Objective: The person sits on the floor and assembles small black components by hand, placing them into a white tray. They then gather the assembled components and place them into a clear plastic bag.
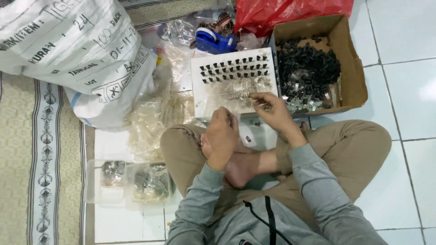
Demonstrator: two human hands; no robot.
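White perforated board [236,81] lies flat on the tiled floor, just in front of a person sitting cross-legged, and rows of small black pieces [236,68] stand in its holes along the far part. A scatter of small silvery metal clips [240,88] lies on the nearer part of the board. The right hand [272,111] hovers over the board's near right corner, fingers pinched together around something too small to make out. The left hand [222,134] rests loosely curled above the crossed legs, just short of the board's near edge; whether it holds anything cannot be told. Touching the board's right side is an open cardboard box [352,68] heaped with more black pieces and some metal clips. Beyond the board are a blue tape dispenser [213,41] and a red plastic bag [281,11]. To the left lie a large white sack [77,54], crumpled clear plastic bags [150,118], and a clear plastic tray [97,190] of bagged parts.
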